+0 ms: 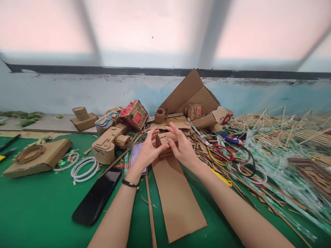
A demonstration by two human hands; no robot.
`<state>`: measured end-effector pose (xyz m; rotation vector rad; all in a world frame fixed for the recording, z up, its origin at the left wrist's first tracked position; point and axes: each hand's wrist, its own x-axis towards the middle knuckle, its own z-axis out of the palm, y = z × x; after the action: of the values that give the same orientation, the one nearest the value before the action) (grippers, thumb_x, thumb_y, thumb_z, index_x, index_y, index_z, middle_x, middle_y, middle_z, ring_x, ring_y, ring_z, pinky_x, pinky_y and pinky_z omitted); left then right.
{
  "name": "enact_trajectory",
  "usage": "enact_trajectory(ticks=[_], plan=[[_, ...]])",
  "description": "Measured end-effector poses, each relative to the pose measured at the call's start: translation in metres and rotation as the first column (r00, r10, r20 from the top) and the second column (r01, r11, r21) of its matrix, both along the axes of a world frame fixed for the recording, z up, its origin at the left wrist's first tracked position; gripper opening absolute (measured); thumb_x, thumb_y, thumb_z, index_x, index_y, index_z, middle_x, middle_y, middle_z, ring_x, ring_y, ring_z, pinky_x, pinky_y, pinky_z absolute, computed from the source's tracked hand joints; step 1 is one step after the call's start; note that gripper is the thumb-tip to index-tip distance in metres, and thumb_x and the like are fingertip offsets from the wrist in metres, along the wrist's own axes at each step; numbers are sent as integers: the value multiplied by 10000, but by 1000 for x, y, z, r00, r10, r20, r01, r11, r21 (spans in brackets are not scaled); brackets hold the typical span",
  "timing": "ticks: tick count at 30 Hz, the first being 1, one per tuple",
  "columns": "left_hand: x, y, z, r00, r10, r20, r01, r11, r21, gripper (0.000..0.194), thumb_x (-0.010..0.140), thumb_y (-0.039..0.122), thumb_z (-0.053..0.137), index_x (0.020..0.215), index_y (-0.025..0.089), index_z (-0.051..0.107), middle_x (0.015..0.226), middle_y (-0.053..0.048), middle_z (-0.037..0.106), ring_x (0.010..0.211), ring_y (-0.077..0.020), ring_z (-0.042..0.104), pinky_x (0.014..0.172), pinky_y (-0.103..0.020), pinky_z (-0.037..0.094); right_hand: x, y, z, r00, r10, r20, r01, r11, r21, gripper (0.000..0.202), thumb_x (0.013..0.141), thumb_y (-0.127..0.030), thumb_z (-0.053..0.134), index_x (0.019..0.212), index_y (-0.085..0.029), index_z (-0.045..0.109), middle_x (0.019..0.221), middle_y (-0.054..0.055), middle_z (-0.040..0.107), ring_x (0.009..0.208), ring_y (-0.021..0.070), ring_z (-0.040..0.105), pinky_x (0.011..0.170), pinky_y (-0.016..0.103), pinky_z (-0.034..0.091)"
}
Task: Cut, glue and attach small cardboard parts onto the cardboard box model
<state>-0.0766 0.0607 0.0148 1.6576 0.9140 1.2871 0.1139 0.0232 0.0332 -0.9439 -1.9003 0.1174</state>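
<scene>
In the middle of the bench, a small cardboard piece (167,138) with a darker upright flap sits between my hands, at the far end of a long flat cardboard strip (178,201). My left hand (149,151), a dark bracelet on its wrist, is at the left of the piece with thumb and fingers apart. On the other side is my right hand (182,146), its fingers spread and its thumb near the piece. Whether any fingertip touches the cardboard, I cannot tell. A lit phone (136,155) lies partly under my left hand.
A black phone-shaped object (98,196) and coiled white rings (84,169) lie left on the green surface. Cardboard camera models (103,150) stand behind. To the right are scissors (219,153), cardboard scraps, clear plastic strips (279,172) and thin stick frames (279,124).
</scene>
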Motion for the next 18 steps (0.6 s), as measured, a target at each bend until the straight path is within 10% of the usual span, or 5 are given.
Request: enact_trajectory(ticks=[6,18], plan=[[2,2,18,928,130,349,-41,967,-250,444,926,473,704,1278,218,611,1372,-150,696,1325,-274,624,1116,-424,461,5,-5,-5,999,-53,-5,54,998,28,637,1089,-269,433,1675,-318,187,1504,70,632,1433,232,555,1219,506,412],[34,7,10,886,168,433,-31,952,-305,402,756,309,814,1113,171,691,1126,-98,770,1134,-249,710,1059,-383,483,-3,2,-15,985,-99,143,81,989,125,628,1074,-226,440,1668,-248,235,1449,58,682,1280,223,638,1143,452,420]])
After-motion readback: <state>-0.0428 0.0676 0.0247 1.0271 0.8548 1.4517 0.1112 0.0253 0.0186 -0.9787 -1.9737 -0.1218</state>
